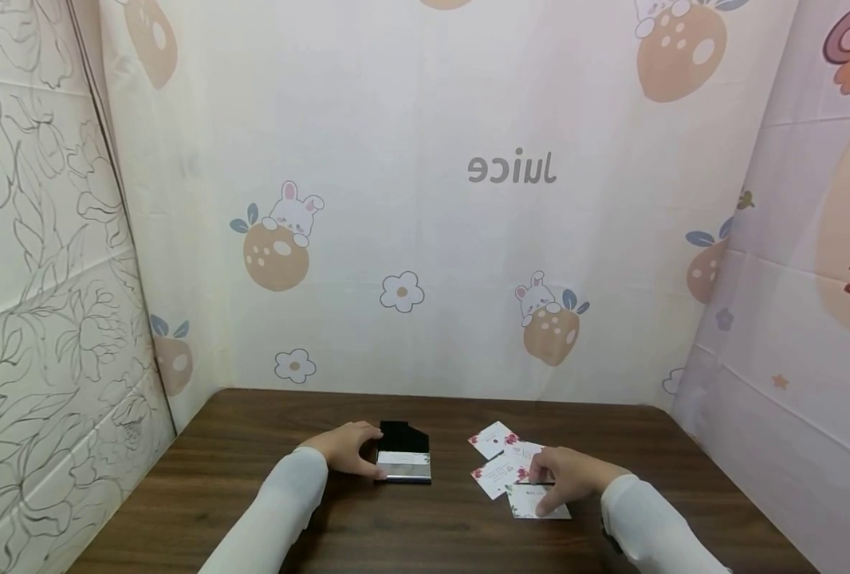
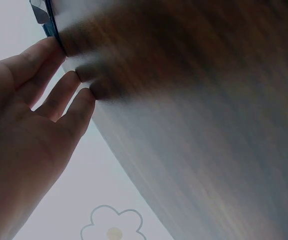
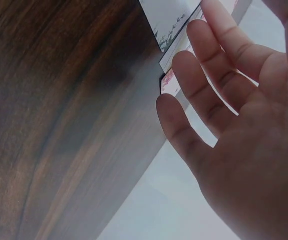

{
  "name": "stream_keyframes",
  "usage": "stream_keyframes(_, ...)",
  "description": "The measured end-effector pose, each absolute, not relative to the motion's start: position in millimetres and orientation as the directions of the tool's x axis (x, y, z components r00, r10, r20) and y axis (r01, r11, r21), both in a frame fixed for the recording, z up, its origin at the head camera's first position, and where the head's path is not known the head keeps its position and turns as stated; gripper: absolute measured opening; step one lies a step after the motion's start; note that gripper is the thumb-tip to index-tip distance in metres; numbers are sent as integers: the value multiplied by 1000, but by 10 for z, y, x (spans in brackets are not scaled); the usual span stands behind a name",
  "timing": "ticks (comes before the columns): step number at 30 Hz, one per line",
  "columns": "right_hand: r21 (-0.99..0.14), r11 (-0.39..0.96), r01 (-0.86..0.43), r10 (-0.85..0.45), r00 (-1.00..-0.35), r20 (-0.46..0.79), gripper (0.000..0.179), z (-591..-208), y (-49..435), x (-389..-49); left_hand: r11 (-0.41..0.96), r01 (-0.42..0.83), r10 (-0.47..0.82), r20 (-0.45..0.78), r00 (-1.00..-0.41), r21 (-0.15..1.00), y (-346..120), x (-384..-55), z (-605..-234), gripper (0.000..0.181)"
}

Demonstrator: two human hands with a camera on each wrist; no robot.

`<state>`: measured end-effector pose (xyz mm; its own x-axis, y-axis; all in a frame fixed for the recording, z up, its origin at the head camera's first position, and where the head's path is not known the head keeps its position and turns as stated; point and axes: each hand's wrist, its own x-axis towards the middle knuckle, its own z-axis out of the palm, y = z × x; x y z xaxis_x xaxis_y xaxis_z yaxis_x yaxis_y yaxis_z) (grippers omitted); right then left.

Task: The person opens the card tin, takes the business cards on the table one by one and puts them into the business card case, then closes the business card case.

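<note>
My left hand (image 1: 346, 448) holds the left side of a business card case (image 1: 405, 469), thumb at its lower corner and fingers by the upper one. The case lies on the table with its black flap (image 1: 402, 435) raised; a white printed card shows above its silvery front. In the left wrist view only an edge of the case (image 2: 53, 25) shows by the fingertips. My right hand (image 1: 572, 476) pinches a white business card (image 1: 521, 502) with green leaf print between thumb and fingers. Several floral cards (image 1: 495, 477) lie overlapping just behind it.
A dark wooden table (image 1: 411, 534) carries everything. Printed curtains stand behind it (image 1: 367, 239) and along the left (image 1: 45, 263) and right (image 1: 777, 319) sides. Between the case and the cards lies bare wood.
</note>
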<state>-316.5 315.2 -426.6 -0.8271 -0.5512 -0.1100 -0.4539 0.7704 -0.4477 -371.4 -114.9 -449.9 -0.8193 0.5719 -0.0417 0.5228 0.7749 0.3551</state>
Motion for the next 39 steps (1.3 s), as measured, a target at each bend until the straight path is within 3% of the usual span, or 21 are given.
stream_keyframes(19,-487,780,-392,-510,-850,-132,44,-4294,3157,-3148,762,542,586,-22,-810,353,-1145,-3706,-4502,74)
stream_keyframes(39,-502,746,-437,-536,-842,-65,31,-4319,3212,-3155,769,530,577,-31,-816,356,-1146,-3692,-4485,73)
